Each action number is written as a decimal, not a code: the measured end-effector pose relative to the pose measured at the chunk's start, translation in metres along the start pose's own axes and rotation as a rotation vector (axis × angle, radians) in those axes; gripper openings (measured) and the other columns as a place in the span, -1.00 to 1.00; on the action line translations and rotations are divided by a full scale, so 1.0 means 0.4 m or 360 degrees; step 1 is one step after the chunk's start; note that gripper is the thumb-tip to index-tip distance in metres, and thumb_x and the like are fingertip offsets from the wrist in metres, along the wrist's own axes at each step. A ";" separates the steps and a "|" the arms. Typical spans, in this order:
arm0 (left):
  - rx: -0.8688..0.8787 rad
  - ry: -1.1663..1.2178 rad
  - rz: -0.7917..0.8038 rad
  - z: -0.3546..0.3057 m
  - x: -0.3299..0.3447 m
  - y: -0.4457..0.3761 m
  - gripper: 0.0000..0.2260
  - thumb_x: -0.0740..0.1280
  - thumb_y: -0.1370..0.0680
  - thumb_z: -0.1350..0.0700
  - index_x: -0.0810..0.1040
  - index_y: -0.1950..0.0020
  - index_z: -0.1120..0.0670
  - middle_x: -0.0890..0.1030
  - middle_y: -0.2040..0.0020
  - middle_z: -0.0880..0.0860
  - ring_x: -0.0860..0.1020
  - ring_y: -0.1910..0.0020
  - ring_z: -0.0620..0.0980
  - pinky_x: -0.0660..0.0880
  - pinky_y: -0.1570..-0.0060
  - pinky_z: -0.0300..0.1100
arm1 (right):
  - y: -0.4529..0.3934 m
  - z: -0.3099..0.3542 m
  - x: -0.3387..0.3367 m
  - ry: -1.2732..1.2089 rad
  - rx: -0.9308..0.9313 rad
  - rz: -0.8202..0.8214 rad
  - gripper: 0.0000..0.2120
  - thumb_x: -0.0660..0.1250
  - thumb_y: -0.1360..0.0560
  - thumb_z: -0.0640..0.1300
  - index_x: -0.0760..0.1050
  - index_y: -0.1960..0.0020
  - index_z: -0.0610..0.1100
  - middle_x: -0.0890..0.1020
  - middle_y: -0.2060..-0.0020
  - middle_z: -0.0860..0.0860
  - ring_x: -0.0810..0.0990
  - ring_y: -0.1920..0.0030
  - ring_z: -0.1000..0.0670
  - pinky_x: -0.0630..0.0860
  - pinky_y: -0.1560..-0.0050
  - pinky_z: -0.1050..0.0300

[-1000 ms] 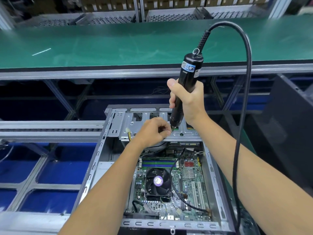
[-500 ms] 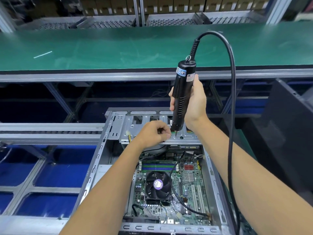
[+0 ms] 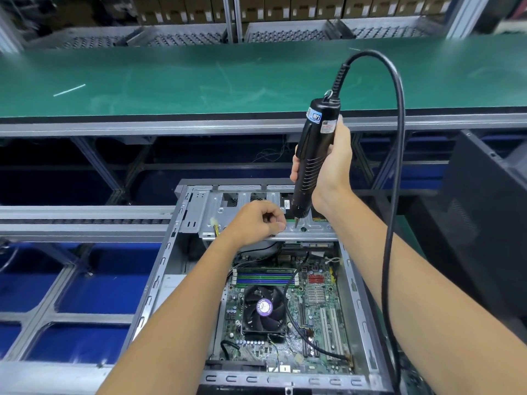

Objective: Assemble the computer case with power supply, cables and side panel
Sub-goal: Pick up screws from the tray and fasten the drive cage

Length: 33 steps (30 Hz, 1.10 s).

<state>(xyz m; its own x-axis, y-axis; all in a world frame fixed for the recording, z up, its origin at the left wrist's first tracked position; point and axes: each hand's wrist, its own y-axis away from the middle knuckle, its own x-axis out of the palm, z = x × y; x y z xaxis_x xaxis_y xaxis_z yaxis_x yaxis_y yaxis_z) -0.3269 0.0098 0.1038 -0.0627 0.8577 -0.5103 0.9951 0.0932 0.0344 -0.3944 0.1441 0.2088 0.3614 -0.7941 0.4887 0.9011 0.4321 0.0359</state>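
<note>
The open computer case (image 3: 154,280) lies flat below me, showing its motherboard (image 3: 316,323) and CPU fan (image 3: 263,309). My right hand (image 3: 333,172) grips a black electric screwdriver (image 3: 313,155), held nearly upright. Its bit touches the grey metal drive bracket (image 3: 216,215) at the case's far end. My left hand (image 3: 256,220) rests on that bracket just left of the bit. Its fingers are curled, thumb against forefinger; anything between them is too small to see. A black side panel (image 3: 484,223) leans at the right.
The screwdriver's black cable (image 3: 396,195) arcs up and drops along my right forearm. A green conveyor belt (image 3: 199,78) runs across beyond the case. A roller rail (image 3: 85,220) meets the case on the left, above blue bins (image 3: 94,280).
My right hand has turned round the screwdriver and brought it more upright, with the bit down on the bracket. My left hand stays at the same spot.
</note>
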 end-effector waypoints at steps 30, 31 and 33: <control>-0.0026 -0.0024 -0.0017 -0.004 -0.003 0.004 -0.74 0.37 -0.44 0.32 0.51 0.36 0.01 0.44 0.45 -0.22 0.37 0.45 -0.24 0.34 0.36 -0.40 | -0.004 -0.044 0.015 0.0336 -0.0270 0.0399 -0.61 0.40 -0.35 0.23 0.41 0.32 -0.07 0.40 0.47 -0.07 0.40 0.52 -0.08 0.40 0.41 0.12; -0.0028 -0.0026 -0.0017 -0.003 -0.003 0.004 -0.72 0.38 -0.45 0.31 0.53 0.36 -0.03 0.47 0.44 -0.23 0.42 0.42 -0.20 0.36 0.34 -0.37 | -0.006 -0.044 0.015 0.0394 -0.0342 0.0413 -0.68 0.44 -0.36 0.15 0.41 0.33 -0.04 0.39 0.47 -0.06 0.41 0.53 -0.08 0.40 0.42 0.12; -0.0047 -0.0009 -0.0025 -0.004 -0.005 0.003 -0.64 0.39 -0.46 0.31 0.55 0.41 -0.10 0.57 0.35 -0.21 0.55 0.31 -0.05 0.45 0.29 -0.26 | -0.009 -0.042 0.014 0.0503 -0.0478 0.0424 -0.72 0.47 -0.37 0.05 0.43 0.35 -0.04 0.41 0.49 -0.05 0.44 0.55 -0.07 0.42 0.42 0.13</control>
<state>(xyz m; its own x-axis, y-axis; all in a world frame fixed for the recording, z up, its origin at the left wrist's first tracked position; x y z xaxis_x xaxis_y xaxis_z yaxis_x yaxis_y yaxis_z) -0.3255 0.0089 0.1061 -0.0779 0.8530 -0.5161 0.9912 0.1216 0.0514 -0.3916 0.1308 0.1968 0.6011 -0.7835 0.1575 0.7800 0.5324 -0.3289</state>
